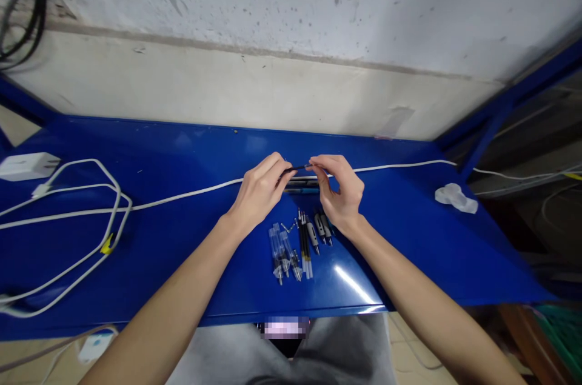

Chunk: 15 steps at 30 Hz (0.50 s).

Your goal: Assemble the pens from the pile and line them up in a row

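My left hand (266, 186) is closed, its thumb and fingers pinching one end of a slim dark pen refill (299, 168). At the other end my right hand (339, 189) grips it between thumb and fingertips, so the refill lies level between the hands. Just below it, a few pens (302, 189) rest on the blue table, partly covered by my hands. Nearer to me are clear pen barrels (282, 251), several dark refills (304, 245) side by side, grey pen barrel parts (313, 234) and small springs (289, 227).
The blue table (182, 276) meets a stained wall (254, 88). A white cable (182, 196) runs across behind my hands and loops at left by a white charger (28, 165). Crumpled clear plastic (456, 197) lies at right. Blue frame bars (482, 130) stand at the sides.
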{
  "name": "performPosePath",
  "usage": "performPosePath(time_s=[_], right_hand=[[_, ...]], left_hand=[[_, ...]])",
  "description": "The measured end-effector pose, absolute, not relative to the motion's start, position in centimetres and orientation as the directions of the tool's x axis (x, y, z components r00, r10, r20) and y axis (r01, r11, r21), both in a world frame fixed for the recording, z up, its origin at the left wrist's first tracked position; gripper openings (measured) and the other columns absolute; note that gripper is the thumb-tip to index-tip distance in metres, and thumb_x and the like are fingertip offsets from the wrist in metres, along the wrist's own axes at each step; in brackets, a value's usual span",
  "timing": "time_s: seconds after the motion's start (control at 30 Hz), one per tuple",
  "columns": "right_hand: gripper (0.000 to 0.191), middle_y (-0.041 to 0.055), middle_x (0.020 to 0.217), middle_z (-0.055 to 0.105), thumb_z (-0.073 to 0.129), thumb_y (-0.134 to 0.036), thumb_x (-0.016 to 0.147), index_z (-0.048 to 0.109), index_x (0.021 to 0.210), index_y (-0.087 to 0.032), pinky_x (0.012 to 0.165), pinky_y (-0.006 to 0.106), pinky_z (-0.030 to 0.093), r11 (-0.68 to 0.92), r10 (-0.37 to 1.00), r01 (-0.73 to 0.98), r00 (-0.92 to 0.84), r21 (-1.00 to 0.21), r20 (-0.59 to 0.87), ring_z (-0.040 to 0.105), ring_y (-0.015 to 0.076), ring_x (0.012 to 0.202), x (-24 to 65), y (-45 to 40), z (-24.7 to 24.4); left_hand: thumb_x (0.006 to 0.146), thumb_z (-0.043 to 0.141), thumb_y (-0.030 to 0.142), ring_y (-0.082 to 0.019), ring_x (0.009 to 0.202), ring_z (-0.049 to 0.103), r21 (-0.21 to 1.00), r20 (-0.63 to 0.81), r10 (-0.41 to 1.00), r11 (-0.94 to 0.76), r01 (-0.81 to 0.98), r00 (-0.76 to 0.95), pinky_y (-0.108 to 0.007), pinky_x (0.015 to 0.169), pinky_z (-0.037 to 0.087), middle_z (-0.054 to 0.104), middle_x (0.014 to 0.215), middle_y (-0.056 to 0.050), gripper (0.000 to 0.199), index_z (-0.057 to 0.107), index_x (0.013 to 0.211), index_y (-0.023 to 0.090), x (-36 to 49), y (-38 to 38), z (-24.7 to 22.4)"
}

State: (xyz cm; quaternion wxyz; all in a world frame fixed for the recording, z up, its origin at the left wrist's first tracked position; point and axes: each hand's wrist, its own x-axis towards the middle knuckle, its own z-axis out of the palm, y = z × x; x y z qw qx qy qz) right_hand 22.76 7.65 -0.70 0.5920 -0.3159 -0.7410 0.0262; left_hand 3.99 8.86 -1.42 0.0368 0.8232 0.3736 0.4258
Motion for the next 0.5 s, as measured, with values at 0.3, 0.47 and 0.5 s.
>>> performPosePath(time_s=[0.3, 0.47, 0.5], right_hand=[[0.027, 0.0020, 0.094, 0.068, 0.051, -0.011, 0.102, 0.060, 0.123, -0.025, 0.073, 0.031, 0.060, 0.709, 0.634, 0.448, -0.067, -0.544, 0.771, 0.068, 0.0133, 0.079, 22.6, 7.4, -1.2], [0.036, -0.0030, 0.086, 0.061, 0.053, -0.012, 0.100, 0.044, 0.131, -0.027, 0.067, 0.028, 0.056, 0.651, 0.711, 0.382, -0.005, -0.656, 0.703, 0.064, 0.0110, 0.071, 22.4, 7.6, -1.7], [0.037, -0.0034, 0.085, 0.060, 0.054, -0.013, 0.100, 0.042, 0.132, -0.028, 0.067, 0.028, 0.056, 0.646, 0.719, 0.370, 0.000, -0.668, 0.695, 0.063, 0.0112, 0.070, 22.3, 7.6, -1.7]], left_hand=[[0.105, 0.053, 0.022, -0.016, 0.083, 0.062, 0.301, 0.714, 0.584, -0.754, 0.585, 0.385, -0.029, 0.073, 0.050, 0.065, 0.092, -0.007, 0.016, 0.066, 0.105, 0.014, 3.9, 8.9, -1.6], [0.104, 0.055, 0.023, -0.016, 0.080, 0.062, 0.264, 0.724, 0.563, -0.760, 0.594, 0.398, -0.030, 0.073, 0.050, 0.066, 0.090, -0.006, 0.017, 0.068, 0.102, 0.013, 4.0, 8.9, -1.6], [0.104, 0.055, 0.023, -0.016, 0.080, 0.062, 0.266, 0.721, 0.565, -0.760, 0.593, 0.402, -0.030, 0.073, 0.050, 0.066, 0.090, -0.006, 0.017, 0.069, 0.102, 0.013, 4.1, 8.9, -1.6]])
